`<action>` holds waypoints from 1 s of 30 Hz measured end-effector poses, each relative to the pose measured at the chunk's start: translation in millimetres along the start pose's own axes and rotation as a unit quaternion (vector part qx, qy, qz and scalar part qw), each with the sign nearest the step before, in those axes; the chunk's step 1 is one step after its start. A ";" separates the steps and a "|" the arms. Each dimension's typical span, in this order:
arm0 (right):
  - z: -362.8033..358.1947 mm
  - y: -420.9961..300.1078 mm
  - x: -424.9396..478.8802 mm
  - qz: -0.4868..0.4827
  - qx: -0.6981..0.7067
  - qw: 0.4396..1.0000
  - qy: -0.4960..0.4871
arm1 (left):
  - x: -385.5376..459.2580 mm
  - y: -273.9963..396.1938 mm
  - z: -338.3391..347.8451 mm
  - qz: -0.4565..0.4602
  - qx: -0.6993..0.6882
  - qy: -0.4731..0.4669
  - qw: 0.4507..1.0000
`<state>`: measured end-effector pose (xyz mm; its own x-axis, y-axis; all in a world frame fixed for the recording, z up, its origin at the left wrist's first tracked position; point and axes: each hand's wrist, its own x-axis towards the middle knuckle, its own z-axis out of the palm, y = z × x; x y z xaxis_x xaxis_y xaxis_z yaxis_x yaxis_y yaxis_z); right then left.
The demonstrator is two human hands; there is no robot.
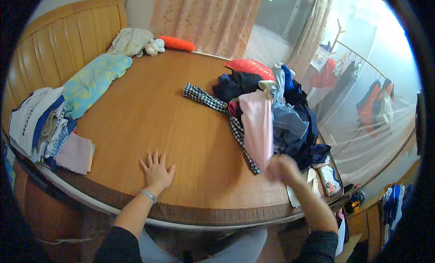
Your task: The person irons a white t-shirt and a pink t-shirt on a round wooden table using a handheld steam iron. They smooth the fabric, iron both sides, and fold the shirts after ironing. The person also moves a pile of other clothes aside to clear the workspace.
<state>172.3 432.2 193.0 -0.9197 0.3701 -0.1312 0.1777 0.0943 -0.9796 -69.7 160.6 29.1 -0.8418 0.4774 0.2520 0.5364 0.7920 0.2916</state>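
My left hand (157, 172) rests palm down with fingers spread on the brown bed mat (163, 120). My right hand (281, 168), blurred, has its fingers closed on the lower end of a pink garment (256, 123), which stretches up to a heap of clothes. That heap holds dark garments (243, 81), a blue denim piece (289, 122) and a light blue one. A black-and-white checked garment (205, 98) sticks out of its left side, one strip of it running down beside the pink cloth.
Folded clothes (37, 120) are stacked at the left edge, beside a folded mauve cloth (74, 153). A blue-and-yellow blanket (97, 81) lies by the wooden headboard (71, 35). A red cushion (249, 67) touches the heap. A folded white garment (329, 181) lies at the right edge, near a mosquito net (367, 144).
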 end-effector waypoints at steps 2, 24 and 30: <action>48.2 55.8 -36.3 0.118 -0.028 0.977 -0.176 | 0.6 7.8 0.2 0.006 -0.006 -0.018 1.000; 205.9 81.4 53.5 -0.270 -0.255 0.913 -0.171 | 25.6 35.3 -18.5 0.091 -0.248 -0.073 0.962; 94.8 86.6 87.6 -0.225 -0.549 0.805 0.023 | 43.2 -73.5 -2.7 -0.077 -0.523 -0.134 0.839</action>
<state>74.0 385.2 82.2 -0.9681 0.1016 0.2289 0.0558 0.9786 -0.1983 -145.3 122.0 21.0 -0.8144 0.5791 -0.0374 0.0629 0.1522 0.9863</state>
